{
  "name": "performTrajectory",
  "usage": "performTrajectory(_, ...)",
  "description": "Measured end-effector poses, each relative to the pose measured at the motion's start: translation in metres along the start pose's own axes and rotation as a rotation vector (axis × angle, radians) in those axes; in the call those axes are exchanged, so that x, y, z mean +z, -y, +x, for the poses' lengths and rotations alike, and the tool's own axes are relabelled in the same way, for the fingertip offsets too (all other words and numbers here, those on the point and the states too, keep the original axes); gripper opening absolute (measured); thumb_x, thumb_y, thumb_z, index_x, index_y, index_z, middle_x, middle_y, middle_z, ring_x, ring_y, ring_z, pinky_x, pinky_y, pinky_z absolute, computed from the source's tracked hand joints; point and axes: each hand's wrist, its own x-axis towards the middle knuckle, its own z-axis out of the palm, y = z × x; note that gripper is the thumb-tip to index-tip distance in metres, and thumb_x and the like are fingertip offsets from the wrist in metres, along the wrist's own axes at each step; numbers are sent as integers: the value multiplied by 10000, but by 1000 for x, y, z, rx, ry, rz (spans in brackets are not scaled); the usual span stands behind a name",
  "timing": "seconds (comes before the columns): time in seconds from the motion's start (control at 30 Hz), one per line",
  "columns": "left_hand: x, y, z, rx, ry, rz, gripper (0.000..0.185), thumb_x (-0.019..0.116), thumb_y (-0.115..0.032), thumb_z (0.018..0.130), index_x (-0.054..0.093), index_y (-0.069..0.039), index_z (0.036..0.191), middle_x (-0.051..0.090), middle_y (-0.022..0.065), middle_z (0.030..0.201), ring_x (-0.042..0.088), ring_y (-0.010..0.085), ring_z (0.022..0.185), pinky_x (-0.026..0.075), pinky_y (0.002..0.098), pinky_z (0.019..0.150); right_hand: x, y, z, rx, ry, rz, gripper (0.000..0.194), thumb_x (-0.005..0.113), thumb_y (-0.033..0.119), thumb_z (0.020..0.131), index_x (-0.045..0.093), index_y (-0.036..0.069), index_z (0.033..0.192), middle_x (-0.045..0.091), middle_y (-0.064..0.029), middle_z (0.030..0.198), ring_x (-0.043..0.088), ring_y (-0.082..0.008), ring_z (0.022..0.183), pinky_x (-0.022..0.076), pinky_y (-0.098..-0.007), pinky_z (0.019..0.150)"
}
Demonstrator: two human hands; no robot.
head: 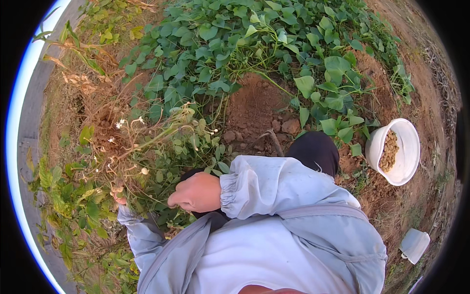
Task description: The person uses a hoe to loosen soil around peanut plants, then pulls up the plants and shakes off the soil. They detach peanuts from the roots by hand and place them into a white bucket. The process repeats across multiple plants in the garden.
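An uprooted peanut plant (161, 136) lies across the low foliage on the left, its pale roots and a few round pods spread toward me. My left hand (119, 198) grips it at the root end, mostly hidden behind pods and stems. Over my knee, my right hand (196, 193) is curled with its back to the camera, close to the plant's leaves. Its fingertips are turned under, so whether it holds a stem cannot be seen. To the right, a white bucket (411, 152) leans on the soil with peanuts in their shells (389, 152) inside.
Sweet potato vines (220, 47) spread ahead, around a patch of dug reddish soil (253, 103). A bent brown stick or tool handle (274, 142) rests near my dark-clad knee (315, 150). A small pale container (415, 245) lies at lower right. Yellowing leafy plants (80, 209) stand at left.
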Motion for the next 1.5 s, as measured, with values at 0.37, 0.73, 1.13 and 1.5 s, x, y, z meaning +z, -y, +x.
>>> performTrajectory(0.37, -118, -73, -55, 146, -184, 281, 491, 444, -337, 816, 495, -33, 1198, 560, 156, 1132, 560, 310, 964, 466, 455, 827, -160, 49, -133, 280, -819, -547, 158, 613, 96, 793, 622, 62, 948, 599, -87, 766, 591, -219, 654, 481, -291, 587)
performTrajectory(0.73, -45, -79, 53, 73, -1364, 1126, 582, 572, -268, 836, 388, -5, 1322, 484, 178, 1247, 543, 291, 1026, 477, 428, 856, -203, 26, -468, 1455, -1342, -1438, 707, 703, 253, 712, 393, 54, 1316, 398, -217, 1292, 363, -378, 1192, 306, -447, 997)
performTrajectory(1.13, -142, 95, 69, -765, -460, 1146, 490, 518, -99, 799, 457, -50, 1283, 596, 63, 1020, 491, 118, 583, 395, 272, 465, -128, 26, -596, 831, -2213, -449, 691, 661, 190, 794, 277, -62, 1311, 460, -193, 1228, 494, -267, 1082, 426, -346, 883)
performTrajectory(1.5, -68, 125, -39, -972, -683, 1241, 434, 602, -140, 777, 536, -11, 1186, 601, 129, 1139, 567, 236, 1046, 450, 326, 869, -138, 8, -634, 828, -2110, 861, 436, 515, 462, 813, 572, 109, 1062, 637, -53, 1014, 586, -219, 907, 460, -393, 795)
